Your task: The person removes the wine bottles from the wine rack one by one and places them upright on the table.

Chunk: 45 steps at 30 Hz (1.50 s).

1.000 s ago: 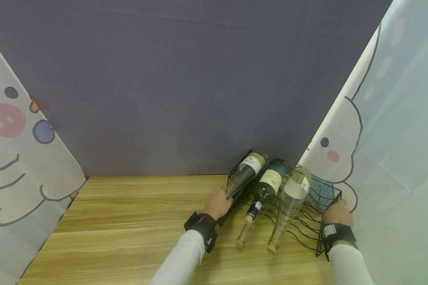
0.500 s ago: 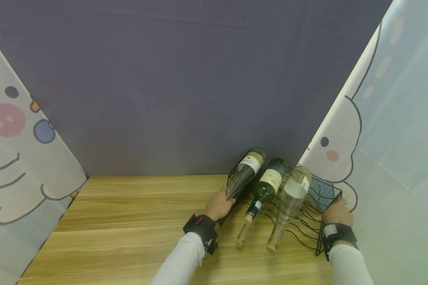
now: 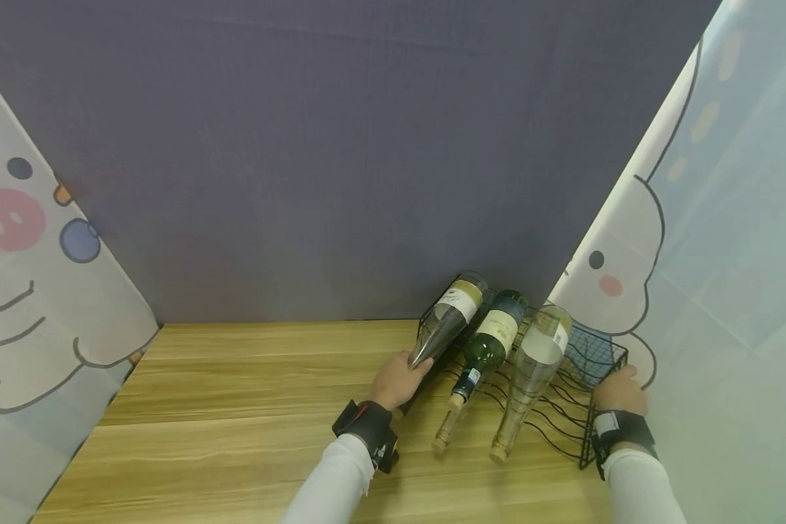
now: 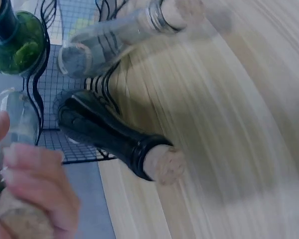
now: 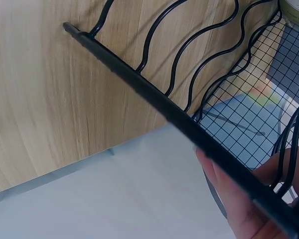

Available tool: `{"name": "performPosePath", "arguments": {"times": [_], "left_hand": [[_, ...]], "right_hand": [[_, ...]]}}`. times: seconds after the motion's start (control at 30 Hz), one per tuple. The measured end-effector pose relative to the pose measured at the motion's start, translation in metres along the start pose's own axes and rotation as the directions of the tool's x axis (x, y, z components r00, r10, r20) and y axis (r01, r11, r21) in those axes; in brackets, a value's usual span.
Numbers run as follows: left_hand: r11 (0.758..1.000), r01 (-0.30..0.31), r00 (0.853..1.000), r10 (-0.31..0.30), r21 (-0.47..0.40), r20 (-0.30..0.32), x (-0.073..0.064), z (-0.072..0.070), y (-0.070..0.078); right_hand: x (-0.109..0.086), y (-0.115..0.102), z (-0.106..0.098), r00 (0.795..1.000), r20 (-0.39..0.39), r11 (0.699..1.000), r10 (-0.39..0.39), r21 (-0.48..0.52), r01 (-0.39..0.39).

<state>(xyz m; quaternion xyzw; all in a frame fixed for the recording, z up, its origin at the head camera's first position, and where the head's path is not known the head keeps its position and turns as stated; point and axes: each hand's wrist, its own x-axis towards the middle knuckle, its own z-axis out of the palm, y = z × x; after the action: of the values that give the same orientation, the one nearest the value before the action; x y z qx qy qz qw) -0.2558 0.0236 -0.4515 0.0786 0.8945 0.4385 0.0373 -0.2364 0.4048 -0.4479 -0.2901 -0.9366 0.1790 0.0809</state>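
Nearest, two white sleeves (image 3: 334, 477) with black wrist straps (image 3: 369, 429) reach over the wood-grain table (image 3: 236, 407). The left hand (image 3: 396, 380) has its fingers curled round the neck of the held bottle (image 3: 450, 316). The right hand (image 3: 621, 393) grips the frame at the right end of the rack (image 5: 179, 122), a black wire holder with wavy rails and a mesh panel.

Count: one rack, five bottles in it, five corks (image 4: 163, 164), one per neck. All necks point toward the person. At the left end, a dark bottle (image 4: 107, 129) and a lower clear bottle (image 4: 109, 40) lie beneath; the held bottle and the green bottle (image 3: 491, 342) lie above. A labelled clear bottle (image 3: 538, 356) lies right of the green one; its level cannot be told with confidence.

The held bottle, leftmost of the upper ones, is clear glass; its label is white with a gold band.

Beyond the rack hangs a grey cloth (image 3: 288, 160), between two printed curtains (image 3: 727, 291).
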Motion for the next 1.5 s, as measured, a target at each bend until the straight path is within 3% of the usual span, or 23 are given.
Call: {"name": "performPosePath", "arguments": {"times": [0.1, 0.2, 0.33, 0.47, 0.6, 0.7, 0.87, 1.1, 1.3, 1.5], "left_hand": [[0.999, 0.019, 0.997, -0.017, -0.026, 0.074, -0.002, -0.003, 0.000], [0.990, 0.084, 0.981, -0.061, -0.115, 0.186, -0.005, -0.009, 0.001], [0.940, 0.201, 0.952, -0.120, -0.276, 0.283, -0.009, -0.012, 0.002], [0.883, 0.237, 0.952, -0.128, -0.406, 0.277, -0.011, -0.006, 0.001], [0.841, 0.230, 0.963, -0.123, -0.489, 0.242, -0.014, 0.003, -0.003], [0.825, 0.224, 0.968, -0.125, -0.518, 0.219, -0.014, 0.007, -0.007], [0.845, 0.173, 0.980, -0.095, -0.506, 0.176, -0.013, 0.007, -0.010], [0.881, 0.160, 0.982, -0.097, -0.445, 0.163, -0.014, 0.002, -0.008], [0.909, 0.103, 0.992, -0.065, -0.403, 0.107, -0.018, -0.004, -0.011], [0.913, 0.072, 0.995, -0.039, -0.401, 0.089, -0.023, -0.010, -0.015]], "right_hand": [[0.002, 0.003, 0.000, 1.000, 0.005, 1.000, -0.008, 0.011, 0.008], [0.004, 0.003, -0.002, 1.000, 0.002, 1.000, -0.012, 0.014, 0.012], [0.005, 0.003, -0.003, 1.000, 0.000, 1.000, -0.009, 0.013, 0.009], [0.007, 0.006, -0.004, 1.000, 0.015, 1.000, 0.008, -0.004, -0.008], [0.006, 0.007, -0.005, 1.000, 0.011, 1.000, 0.011, -0.022, -0.010], [0.004, 0.005, -0.006, 1.000, 0.007, 1.000, 0.008, -0.027, -0.007], [0.001, 0.004, -0.005, 1.000, 0.006, 1.000, -0.002, -0.028, 0.002], [-0.003, 0.003, -0.006, 1.000, 0.007, 0.999, -0.008, -0.031, 0.008], [-0.005, -0.001, -0.006, 1.000, 0.017, 0.999, -0.008, -0.042, 0.009], [-0.002, -0.002, -0.003, 1.000, 0.011, 0.999, -0.001, -0.043, 0.001]]}}
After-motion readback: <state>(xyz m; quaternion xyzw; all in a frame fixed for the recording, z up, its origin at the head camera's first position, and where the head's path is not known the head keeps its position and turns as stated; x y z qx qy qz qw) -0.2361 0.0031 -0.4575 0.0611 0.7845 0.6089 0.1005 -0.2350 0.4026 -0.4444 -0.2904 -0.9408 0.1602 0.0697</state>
